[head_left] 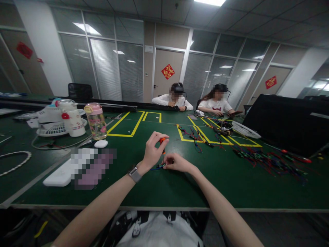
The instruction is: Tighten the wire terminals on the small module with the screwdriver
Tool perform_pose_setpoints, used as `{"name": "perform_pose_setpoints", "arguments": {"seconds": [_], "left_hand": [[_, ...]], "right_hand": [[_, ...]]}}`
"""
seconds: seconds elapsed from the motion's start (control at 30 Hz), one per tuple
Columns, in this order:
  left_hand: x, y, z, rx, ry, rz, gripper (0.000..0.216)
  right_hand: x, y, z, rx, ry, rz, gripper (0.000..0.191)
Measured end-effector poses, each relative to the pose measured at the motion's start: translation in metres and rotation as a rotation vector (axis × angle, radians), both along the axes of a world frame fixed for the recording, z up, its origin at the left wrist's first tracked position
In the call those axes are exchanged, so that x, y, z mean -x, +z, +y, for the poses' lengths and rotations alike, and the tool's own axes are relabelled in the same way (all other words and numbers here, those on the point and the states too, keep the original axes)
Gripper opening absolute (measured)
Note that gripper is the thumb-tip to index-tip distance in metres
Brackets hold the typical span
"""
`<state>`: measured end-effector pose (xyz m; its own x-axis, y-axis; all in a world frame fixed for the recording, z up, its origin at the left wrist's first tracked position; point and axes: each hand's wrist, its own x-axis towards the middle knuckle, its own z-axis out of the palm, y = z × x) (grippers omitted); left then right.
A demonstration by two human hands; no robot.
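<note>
My left hand (153,150), with a watch on its wrist, is closed around the orange handle of a screwdriver (162,140). The screwdriver stands upright, its thin shaft pointing down at a small circuit board (161,166) with a blue wire on the green table (180,192). Beside the tip, my right hand (176,162) pinches the edge of the board with thumb and fingers. Exactly where the tip meets the board is too small to make out.
Many wired boards (272,161) lie heaped at the right, with more on yellow tape lines (181,133). A black monitor-like panel (280,123) stands behind. To the left are a pink-lidded bottle (95,121), a white jug (73,120) and a white case (101,143). Two people sit opposite.
</note>
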<state>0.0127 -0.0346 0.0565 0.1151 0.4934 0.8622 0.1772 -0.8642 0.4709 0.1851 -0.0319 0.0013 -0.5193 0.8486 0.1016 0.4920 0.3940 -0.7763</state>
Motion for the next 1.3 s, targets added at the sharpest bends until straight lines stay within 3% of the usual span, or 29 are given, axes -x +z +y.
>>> {"name": "perform_pose_setpoints", "arguments": {"seconds": [0.17, 0.4, 0.7, 1.0, 1.2, 1.3], "left_hand": [[-0.0016, 0.0006, -0.0034, 0.046, -0.135, 0.021, 0.028], [0.0, 0.0023, -0.0018, -0.01, 0.039, 0.004, 0.012], [-0.0007, -0.0007, 0.0009, 0.082, -0.126, 0.066, 0.035], [-0.0006, 0.0029, -0.0027, -0.039, 0.017, 0.074, 0.013], [-0.0008, 0.0021, -0.0035, -0.068, -0.015, 0.154, 0.031], [-0.0009, 0.0007, -0.0025, -0.087, 0.013, 0.161, 0.029]], "right_hand": [[-0.0012, -0.003, 0.002, 0.0, 0.007, 0.014, 0.015], [-0.0016, -0.0041, 0.0025, 0.002, -0.002, 0.02, 0.016], [-0.0001, -0.0003, 0.0001, 0.015, -0.007, 0.007, 0.018], [0.0008, 0.0023, -0.0018, 0.02, -0.013, 0.005, 0.015], [0.0023, 0.0036, -0.0028, 0.008, -0.014, -0.006, 0.015], [0.0022, 0.0035, -0.0024, 0.016, -0.013, -0.005, 0.017]]}}
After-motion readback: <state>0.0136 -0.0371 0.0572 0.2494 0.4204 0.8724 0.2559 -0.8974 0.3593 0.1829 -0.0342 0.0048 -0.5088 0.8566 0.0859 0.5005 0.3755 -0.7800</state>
